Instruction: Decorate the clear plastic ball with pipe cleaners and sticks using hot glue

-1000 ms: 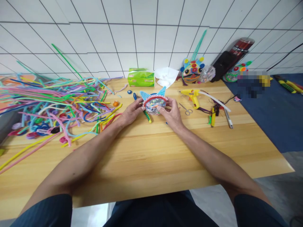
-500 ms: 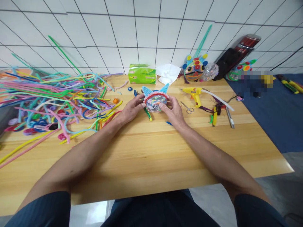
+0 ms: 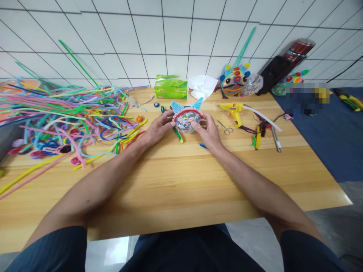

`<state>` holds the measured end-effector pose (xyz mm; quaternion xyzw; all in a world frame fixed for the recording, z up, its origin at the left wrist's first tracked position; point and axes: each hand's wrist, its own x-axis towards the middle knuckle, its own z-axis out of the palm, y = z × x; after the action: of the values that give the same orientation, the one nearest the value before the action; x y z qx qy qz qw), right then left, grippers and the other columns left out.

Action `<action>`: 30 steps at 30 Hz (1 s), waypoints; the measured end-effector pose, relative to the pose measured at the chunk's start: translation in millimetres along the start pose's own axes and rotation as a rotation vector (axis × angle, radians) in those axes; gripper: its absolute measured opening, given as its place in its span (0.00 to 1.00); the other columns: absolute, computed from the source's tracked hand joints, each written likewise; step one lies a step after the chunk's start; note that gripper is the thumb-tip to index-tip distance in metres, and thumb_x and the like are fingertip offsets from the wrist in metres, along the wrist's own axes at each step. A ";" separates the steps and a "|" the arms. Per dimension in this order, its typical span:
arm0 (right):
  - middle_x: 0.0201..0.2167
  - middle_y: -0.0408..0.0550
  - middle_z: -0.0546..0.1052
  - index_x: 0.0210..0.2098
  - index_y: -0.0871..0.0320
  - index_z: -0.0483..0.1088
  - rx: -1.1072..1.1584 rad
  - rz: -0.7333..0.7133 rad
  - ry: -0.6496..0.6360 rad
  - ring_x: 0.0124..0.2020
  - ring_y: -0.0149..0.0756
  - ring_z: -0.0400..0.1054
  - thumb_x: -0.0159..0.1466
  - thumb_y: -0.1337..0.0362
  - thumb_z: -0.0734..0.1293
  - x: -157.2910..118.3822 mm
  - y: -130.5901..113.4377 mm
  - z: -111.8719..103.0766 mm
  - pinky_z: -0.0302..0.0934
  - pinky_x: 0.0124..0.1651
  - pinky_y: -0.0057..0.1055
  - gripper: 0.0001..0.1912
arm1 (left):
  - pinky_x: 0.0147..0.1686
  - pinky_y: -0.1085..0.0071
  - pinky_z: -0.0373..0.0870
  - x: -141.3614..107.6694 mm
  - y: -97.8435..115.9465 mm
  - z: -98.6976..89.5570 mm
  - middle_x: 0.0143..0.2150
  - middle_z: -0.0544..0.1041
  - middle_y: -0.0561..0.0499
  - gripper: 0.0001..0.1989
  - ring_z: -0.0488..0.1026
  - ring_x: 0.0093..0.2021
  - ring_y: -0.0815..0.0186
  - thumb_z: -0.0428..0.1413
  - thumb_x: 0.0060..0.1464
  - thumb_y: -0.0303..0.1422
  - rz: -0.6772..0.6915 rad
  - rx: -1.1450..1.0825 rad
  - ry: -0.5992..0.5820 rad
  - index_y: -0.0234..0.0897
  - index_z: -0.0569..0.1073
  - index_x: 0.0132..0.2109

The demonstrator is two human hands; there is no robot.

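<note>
Between my hands is a round, clear plastic craft piece [image 3: 187, 121] with a pink and red fuzzy rim and two light-blue pointed ears. My left hand [image 3: 159, 129] is closed on its left side, the thumb at the edge. On the other side, my right hand [image 3: 209, 132] grips it with the thumb lying over the clear front. A green tool with a yellow tip [image 3: 178, 135] lies partly under the piece. Close to my right wrist is a small blue strip [image 3: 203, 146], and beyond that hand are small scissors [image 3: 226, 128].
Pipe cleaners [image 3: 65, 109] heap up on the left. Along the wall stand a green tissue pack [image 3: 171, 87], a decorated animal-face craft [image 3: 235, 81] and a dark red flask [image 3: 292, 56]. A yellow glue gun [image 3: 234, 112], a yellow cutter [image 3: 258, 138] and a white pen [image 3: 276, 139] lie right.
The view has shifted very slightly. Both hands keep their hold on the craft piece, with hardly any visible movement.
</note>
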<state>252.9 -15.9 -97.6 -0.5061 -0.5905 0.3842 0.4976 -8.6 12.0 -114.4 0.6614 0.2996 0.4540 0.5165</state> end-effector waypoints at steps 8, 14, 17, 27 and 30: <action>0.64 0.57 0.84 0.60 0.49 0.75 -0.010 -0.012 0.006 0.57 0.55 0.80 0.57 0.22 0.78 -0.5 2.2 -0.7 0.81 0.60 0.58 0.47 | 0.75 0.41 0.76 0.0 4.1 2.6 0.75 0.80 0.39 0.36 0.82 0.70 0.43 0.72 0.67 0.52 -0.022 0.001 0.016 0.42 0.76 0.73; 0.64 0.57 0.83 0.62 0.48 0.75 -0.016 -0.012 -0.012 0.59 0.55 0.80 0.57 0.22 0.77 1.2 7.3 -1.9 0.81 0.61 0.57 0.47 | 0.74 0.41 0.76 0.1 3.4 2.6 0.73 0.83 0.39 0.37 0.82 0.71 0.42 0.73 0.66 0.52 -0.022 -0.013 0.021 0.42 0.78 0.73; 0.63 0.57 0.84 0.61 0.48 0.75 -0.010 -0.015 -0.004 0.59 0.55 0.80 0.57 0.22 0.78 2.4 9.4 -1.5 0.81 0.61 0.58 0.47 | 0.73 0.41 0.78 0.6 2.2 2.2 0.70 0.85 0.41 0.37 0.83 0.69 0.42 0.73 0.65 0.53 -0.019 0.000 0.040 0.42 0.79 0.73; 0.63 0.56 0.83 0.62 0.48 0.74 -0.013 -0.029 -0.007 0.59 0.56 0.79 0.58 0.21 0.76 2.8 10.7 -1.4 0.81 0.63 0.61 0.48 | 0.76 0.38 0.74 4.1 3.1 0.2 0.74 0.82 0.39 0.39 0.81 0.72 0.40 0.74 0.63 0.53 -0.033 -0.030 0.007 0.42 0.78 0.74; 0.64 0.58 0.83 0.61 0.48 0.74 -0.008 -0.026 0.001 0.58 0.56 0.80 0.57 0.20 0.77 2.2 10.1 -0.7 0.81 0.62 0.61 0.49 | 0.76 0.38 0.74 4.3 4.7 -0.9 0.73 0.83 0.38 0.41 0.81 0.71 0.39 0.75 0.63 0.53 -0.040 -0.058 -0.017 0.42 0.77 0.76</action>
<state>255.8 -11.8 -106.7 -0.5006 -0.5984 0.3751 0.5006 -8.0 14.7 -108.6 0.6439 0.2950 0.4466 0.5468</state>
